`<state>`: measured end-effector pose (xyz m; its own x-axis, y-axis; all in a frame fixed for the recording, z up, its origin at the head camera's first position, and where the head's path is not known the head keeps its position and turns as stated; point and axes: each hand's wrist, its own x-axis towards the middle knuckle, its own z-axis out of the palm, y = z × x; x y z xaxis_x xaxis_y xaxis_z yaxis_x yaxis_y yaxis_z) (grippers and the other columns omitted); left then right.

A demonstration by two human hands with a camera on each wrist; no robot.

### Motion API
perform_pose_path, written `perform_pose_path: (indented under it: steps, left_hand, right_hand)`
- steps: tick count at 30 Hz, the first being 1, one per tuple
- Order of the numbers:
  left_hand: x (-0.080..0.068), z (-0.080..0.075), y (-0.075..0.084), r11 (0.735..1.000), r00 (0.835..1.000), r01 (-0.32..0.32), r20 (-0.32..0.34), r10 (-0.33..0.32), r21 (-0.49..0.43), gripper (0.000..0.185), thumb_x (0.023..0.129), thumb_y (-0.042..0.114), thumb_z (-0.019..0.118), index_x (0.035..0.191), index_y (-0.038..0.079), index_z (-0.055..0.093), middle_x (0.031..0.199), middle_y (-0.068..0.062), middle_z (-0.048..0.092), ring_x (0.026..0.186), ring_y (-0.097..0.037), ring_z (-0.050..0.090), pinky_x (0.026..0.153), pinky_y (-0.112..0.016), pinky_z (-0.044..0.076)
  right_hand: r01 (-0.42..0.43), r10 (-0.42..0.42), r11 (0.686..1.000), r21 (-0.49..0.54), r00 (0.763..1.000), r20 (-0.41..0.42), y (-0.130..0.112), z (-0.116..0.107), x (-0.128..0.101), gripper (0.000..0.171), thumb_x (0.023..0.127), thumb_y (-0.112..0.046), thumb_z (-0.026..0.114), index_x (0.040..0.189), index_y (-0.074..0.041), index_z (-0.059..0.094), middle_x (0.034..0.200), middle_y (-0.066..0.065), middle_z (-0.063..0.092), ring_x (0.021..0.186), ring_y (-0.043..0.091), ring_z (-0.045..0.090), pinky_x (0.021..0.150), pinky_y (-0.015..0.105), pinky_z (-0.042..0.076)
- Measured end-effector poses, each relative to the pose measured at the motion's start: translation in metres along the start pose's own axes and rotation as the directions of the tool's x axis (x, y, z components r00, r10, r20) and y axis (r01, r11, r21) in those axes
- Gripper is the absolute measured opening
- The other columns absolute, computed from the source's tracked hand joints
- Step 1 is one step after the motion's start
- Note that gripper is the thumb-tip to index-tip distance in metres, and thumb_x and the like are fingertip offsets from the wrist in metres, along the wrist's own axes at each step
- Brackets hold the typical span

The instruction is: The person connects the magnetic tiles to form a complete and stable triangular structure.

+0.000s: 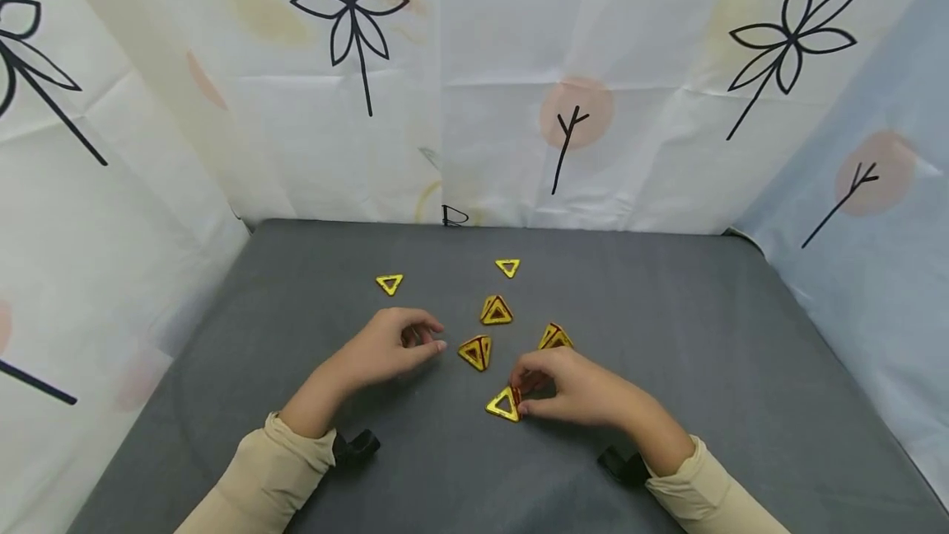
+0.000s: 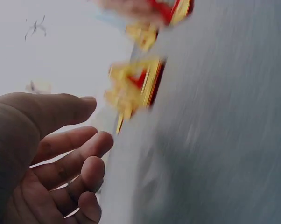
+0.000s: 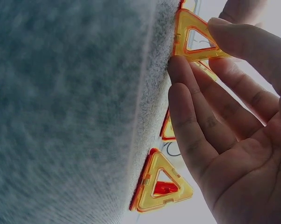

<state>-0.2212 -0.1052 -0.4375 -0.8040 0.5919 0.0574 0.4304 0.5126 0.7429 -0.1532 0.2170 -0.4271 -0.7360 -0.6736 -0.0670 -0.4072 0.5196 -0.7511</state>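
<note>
My right hand (image 1: 567,386) pinches a yellow triangular magnetic tile (image 3: 182,44) between thumb and fingers, low over the grey table. In the head view a second yellow triangle (image 1: 502,405) lies against the fingertips, with a red-edged piece beside it. My left hand (image 1: 389,346) hovers at the left, fingers loosely bent and holding nothing. Just right of its fingertips stands a small pyramid of triangle tiles (image 1: 475,352). A similar pyramid (image 1: 496,311) sits farther back, and another (image 1: 554,336) is partly hidden behind the right hand.
Two single triangle tiles lie flat toward the back, one at the left (image 1: 389,283) and one near the middle (image 1: 507,267). A patterned white cloth (image 1: 504,39) hangs behind and beside the grey table (image 1: 667,295). Dark straps circle both wrists.
</note>
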Motion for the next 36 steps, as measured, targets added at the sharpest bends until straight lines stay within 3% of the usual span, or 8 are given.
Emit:
perform_pose_path:
  steps: [5,12,15,21,28,36]
  left_hand:
    - [0.002,-0.025,-0.022,0.992,0.987,0.057,-0.153,-0.04,0.11,0.028,0.101,0.022,0.075,0.123,0.005,0.075,0.104,-0.005,0.073,0.082,-0.015,0.065,0.07,-0.033,0.054]
    - [0.013,-0.047,-0.051,0.969,0.946,0.145,-0.317,-0.075,0.203,0.038,0.1,0.021,0.076,0.13,0.0,0.071,0.126,-0.022,0.065,0.102,-0.033,0.064,0.083,-0.051,0.055]
    - [0.02,-0.05,-0.062,0.96,0.943,0.183,-0.315,-0.11,0.214,0.047,0.099,0.025,0.077,0.137,-0.002,0.067,0.131,-0.024,0.06,0.107,-0.038,0.063,0.089,-0.055,0.054]
    - [0.035,-0.048,-0.074,0.946,0.954,0.214,-0.262,-0.149,0.243,0.059,0.096,0.035,0.079,0.139,-0.002,0.065,0.128,-0.023,0.061,0.112,-0.038,0.063,0.095,-0.055,0.054]
    - [0.043,-0.044,-0.075,0.923,0.95,0.231,-0.278,-0.146,0.307,0.047,0.098,0.03,0.077,0.131,-0.003,0.072,0.12,-0.023,0.063,0.101,-0.037,0.061,0.087,-0.052,0.053]
    - [0.047,-0.05,-0.07,0.927,0.959,0.215,-0.245,-0.141,0.307,0.033,0.1,0.022,0.074,0.122,-0.002,0.076,0.115,-0.021,0.065,0.098,-0.032,0.064,0.087,-0.051,0.056]
  right_hand:
    - [-0.003,0.003,1.0,-0.02,1.0,0.003,0.0,0.002,-0.001,0.019,0.096,-0.014,0.08,0.114,-0.014,0.073,0.11,0.0,0.075,0.106,0.01,0.075,0.092,0.03,0.061]
    - [-0.003,0.003,1.0,-0.012,1.0,0.009,-0.002,0.003,-0.002,0.019,0.097,-0.014,0.08,0.114,-0.013,0.073,0.111,0.0,0.075,0.106,0.01,0.075,0.093,0.03,0.061]
    - [-0.006,0.006,1.0,-0.01,1.0,0.008,-0.002,0.003,-0.003,0.019,0.097,-0.013,0.08,0.114,-0.013,0.072,0.111,0.0,0.075,0.106,0.009,0.075,0.092,0.03,0.061]
    - [-0.004,0.004,1.0,-0.012,1.0,-0.003,-0.002,0.004,-0.004,0.018,0.096,-0.013,0.08,0.113,-0.014,0.073,0.11,-0.001,0.075,0.105,0.009,0.075,0.092,0.031,0.061]
    - [0.0,0.0,1.0,-0.008,1.0,-0.003,-0.002,0.004,-0.002,0.018,0.097,-0.013,0.08,0.114,-0.014,0.073,0.11,0.0,0.075,0.105,0.009,0.075,0.092,0.032,0.061]
    - [0.007,-0.007,1.0,-0.012,1.0,-0.004,-0.003,0.002,-0.001,0.018,0.097,-0.014,0.079,0.114,-0.014,0.073,0.11,0.0,0.075,0.105,0.009,0.075,0.092,0.031,0.061]
